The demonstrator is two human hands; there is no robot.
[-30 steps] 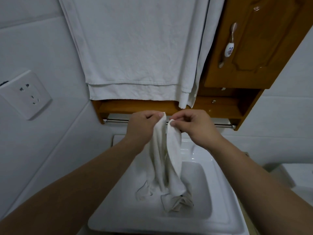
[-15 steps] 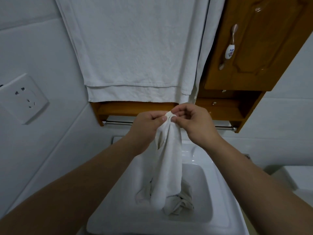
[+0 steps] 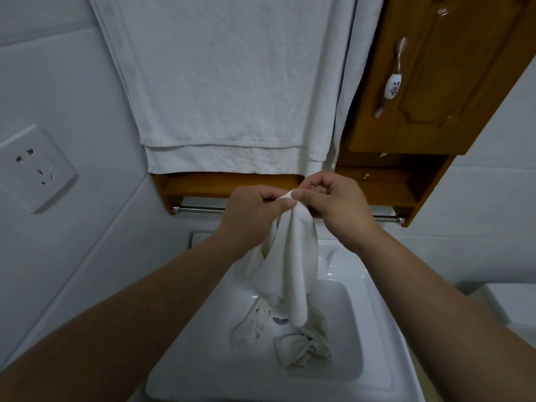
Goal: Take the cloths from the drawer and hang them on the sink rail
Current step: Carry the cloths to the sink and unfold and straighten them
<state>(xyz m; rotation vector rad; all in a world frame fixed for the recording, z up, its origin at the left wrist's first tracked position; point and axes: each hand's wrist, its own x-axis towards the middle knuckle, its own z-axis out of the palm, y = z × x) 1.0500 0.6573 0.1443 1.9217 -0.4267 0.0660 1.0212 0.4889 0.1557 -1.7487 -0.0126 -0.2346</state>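
A white cloth (image 3: 295,271) hangs down over the sink, pinched at its top edge by both hands. My left hand (image 3: 252,216) and my right hand (image 3: 336,204) meet fingertip to fingertip at that edge, just in front of the metal sink rail (image 3: 200,209). The rail runs under the wooden shelf, and my hands hide its middle. More crumpled cloths (image 3: 301,340) lie in the basin of the white sink (image 3: 377,329), under the hanging cloth's lower end.
A large white towel (image 3: 226,91) hangs on the wall above the rail. A wooden cabinet (image 3: 441,74) with a porcelain handle is at the upper right, its open shelf (image 3: 385,187) below. A wall socket (image 3: 34,169) sits at the left.
The two hands have come together at the cloth's top edge and risen slightly toward the rail. The cloth now hangs as one narrow fold, its lower end lifted a little.
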